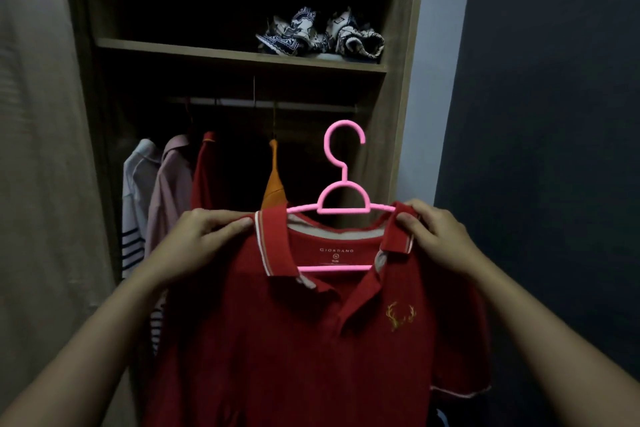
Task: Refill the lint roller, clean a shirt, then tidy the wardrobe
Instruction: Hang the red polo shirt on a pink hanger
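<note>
- With the tall brown wooden wardrobe [398,114] standing open in front of you, this reads as the tidy step: no lint roller in view, and the shirt looks ready to go back in.
- The red cotton polo shirt with a gold antler crest [294,340] hangs in front of the wardrobe at chest height, well below the metal hanging rail [273,104].
- Rail already carries a white striped shirt [135,191], a pink shirt [169,184], another red garment [204,170] and an orange one [273,180]; free gap sits right of the orange one.
- Crumpled navy-and-white patterned cloth [322,35] lies on the upper shelf, likely still to fold.
- Your left hand [197,236] pinches the collar at its left shoulder; your right hand [433,232] pinches the right side of the collar.
- The thin pink plastic hanger [343,198] is seated inside the neck, hook upright and free.
- Next move, my read: lift both hands, steer the hook over the rail in that gap, then let go.
</note>
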Tool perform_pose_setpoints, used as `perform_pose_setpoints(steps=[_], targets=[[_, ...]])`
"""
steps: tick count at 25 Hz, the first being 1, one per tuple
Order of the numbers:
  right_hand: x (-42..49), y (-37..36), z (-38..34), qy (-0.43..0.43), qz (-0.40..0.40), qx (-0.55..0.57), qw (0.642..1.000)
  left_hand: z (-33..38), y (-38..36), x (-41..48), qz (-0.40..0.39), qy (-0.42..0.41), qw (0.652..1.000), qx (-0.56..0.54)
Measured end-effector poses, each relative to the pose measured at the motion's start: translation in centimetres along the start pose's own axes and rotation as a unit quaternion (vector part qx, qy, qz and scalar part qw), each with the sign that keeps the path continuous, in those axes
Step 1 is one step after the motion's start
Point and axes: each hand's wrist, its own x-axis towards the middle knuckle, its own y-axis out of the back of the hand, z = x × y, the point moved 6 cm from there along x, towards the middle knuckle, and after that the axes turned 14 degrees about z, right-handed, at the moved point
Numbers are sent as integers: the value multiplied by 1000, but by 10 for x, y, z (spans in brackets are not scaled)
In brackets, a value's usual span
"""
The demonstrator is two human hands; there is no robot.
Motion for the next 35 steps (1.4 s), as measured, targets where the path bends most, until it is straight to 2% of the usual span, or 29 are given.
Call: perform_pose_setpoints(steps=[2,4,6,7,8,9,10,12,13,15,18,22,24,26,31,35], targets=[[5,-6,1,-24,2,43,999,-4,8,-1,-85,41,995,-16],[16,-17,5,-46,14,72,996,-1,16,-4,-106,38,994,-12],[34,-33,2,-28,66,30,997,11,22,-3,-10,-28,996,81],[43,-45,-3,-20,82,16,996,19,21,-3,50,-62,986,144],[53,-60,-12,-35,68,32,997,24,14,0,91,-83,973,193],[61,-82,-20,-80,16,82,993,23,4,5,108,-83,965,226],[67,-104,-28,-136,-56,150,978,19,-9,13,108,-73,959,251],[79,-137,-38,-258,-132,292,912,9,-37,30,94,-45,947,304],[91,-147,-38,-300,-133,342,880,5,-49,40,91,-26,942,323],[115,-158,-33,-331,-117,370,860,4,-69,58,84,8,933,349],[159,-171,-25,-302,-76,396,863,6,-91,88,81,38,945,315],[215,-193,-12,-223,-29,401,888,-22,-117,129,17,77,987,137],[241,-207,-2,-200,-12,381,902,-46,-133,150,-31,116,992,45],[266,-220,10,-196,-3,364,911,-64,-145,173,-43,131,990,-2],[317,-244,33,-215,-8,334,918,-95,-166,227,-13,138,989,-46],[328,-278,51,-233,-26,333,913,-124,-188,239,-23,162,986,-5]])
